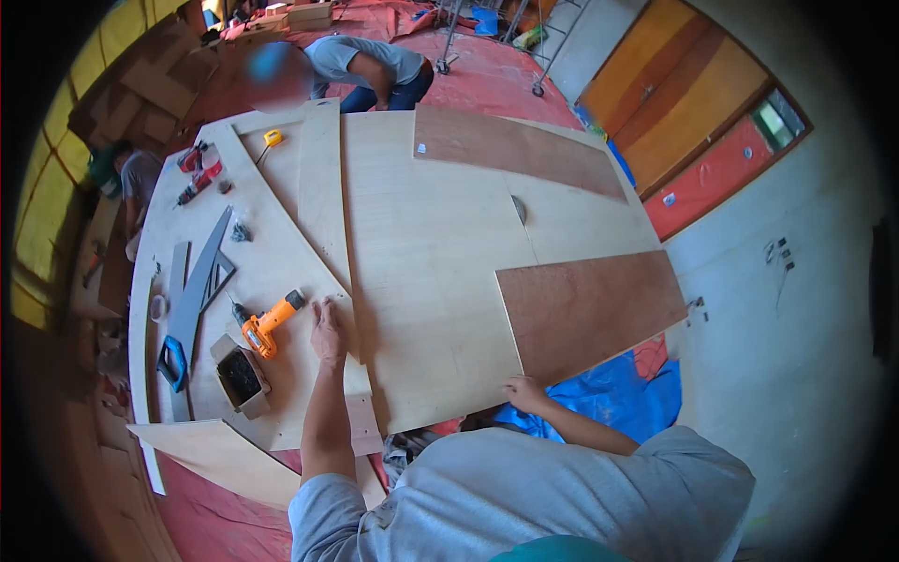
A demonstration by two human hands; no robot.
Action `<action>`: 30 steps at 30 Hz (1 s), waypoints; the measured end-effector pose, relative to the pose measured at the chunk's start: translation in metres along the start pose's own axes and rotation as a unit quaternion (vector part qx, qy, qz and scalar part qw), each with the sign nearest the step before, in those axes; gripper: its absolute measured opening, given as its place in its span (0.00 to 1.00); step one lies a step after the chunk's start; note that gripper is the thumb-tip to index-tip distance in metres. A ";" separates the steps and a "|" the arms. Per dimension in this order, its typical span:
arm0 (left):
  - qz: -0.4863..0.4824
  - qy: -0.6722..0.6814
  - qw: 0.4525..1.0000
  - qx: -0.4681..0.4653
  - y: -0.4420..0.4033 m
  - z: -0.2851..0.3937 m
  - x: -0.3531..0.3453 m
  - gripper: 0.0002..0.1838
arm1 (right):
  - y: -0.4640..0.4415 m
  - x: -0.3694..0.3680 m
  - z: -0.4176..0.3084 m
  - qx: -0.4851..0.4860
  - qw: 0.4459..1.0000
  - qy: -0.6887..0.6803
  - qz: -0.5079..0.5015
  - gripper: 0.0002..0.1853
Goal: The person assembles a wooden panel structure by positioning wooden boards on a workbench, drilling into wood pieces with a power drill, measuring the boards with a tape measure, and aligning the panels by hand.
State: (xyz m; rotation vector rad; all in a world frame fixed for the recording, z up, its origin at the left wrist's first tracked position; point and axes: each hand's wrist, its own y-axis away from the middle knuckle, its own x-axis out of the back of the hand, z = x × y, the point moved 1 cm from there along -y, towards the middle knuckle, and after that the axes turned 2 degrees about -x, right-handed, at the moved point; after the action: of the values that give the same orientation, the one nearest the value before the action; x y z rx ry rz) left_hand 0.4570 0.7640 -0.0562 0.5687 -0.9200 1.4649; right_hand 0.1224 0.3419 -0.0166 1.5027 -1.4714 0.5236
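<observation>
My left hand (328, 335) reaches out over the large pale plywood sheet (421, 225). Its fingers are stretched out and touch the lower end of a long diagonal wooden strip (281, 208). Just left of that hand lies an orange cordless drill (270, 323), with an open box of dark screws or nails (241, 377) below it. My right hand (526, 393) is closed at the near edge of the plywood sheet, by the corner of a reddish-brown panel (590, 314); its fingers are curled over the edge.
A handsaw (195, 295), a red drill (197, 185) and a yellow tape measure (272, 138) lie at the left. Another brown panel (515, 150) lies across the far side. A co-worker (370, 70) bends at the far edge; another person (139, 187) is at left. Blue tarp (609, 389) covers floor below.
</observation>
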 end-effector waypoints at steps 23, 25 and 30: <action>-0.451 0.082 0.887 -0.058 0.265 0.339 -0.153 0.30 | 0.030 0.102 0.310 -0.419 0.541 -0.692 0.231 0.44; -0.494 0.098 0.862 0.045 0.254 0.344 -0.154 0.34 | 0.036 0.099 0.309 -0.450 0.582 -0.641 0.219 0.43; -0.420 0.162 0.890 0.078 0.260 0.335 -0.195 0.36 | 0.034 0.102 0.315 -0.462 0.671 -0.545 0.199 0.35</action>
State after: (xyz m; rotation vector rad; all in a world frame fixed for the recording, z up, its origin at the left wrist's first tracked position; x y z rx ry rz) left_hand 0.1682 0.3975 -0.0786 0.6977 -0.2161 0.7962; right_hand 0.0156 0.0308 -0.0700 0.5284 -2.4187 -1.0313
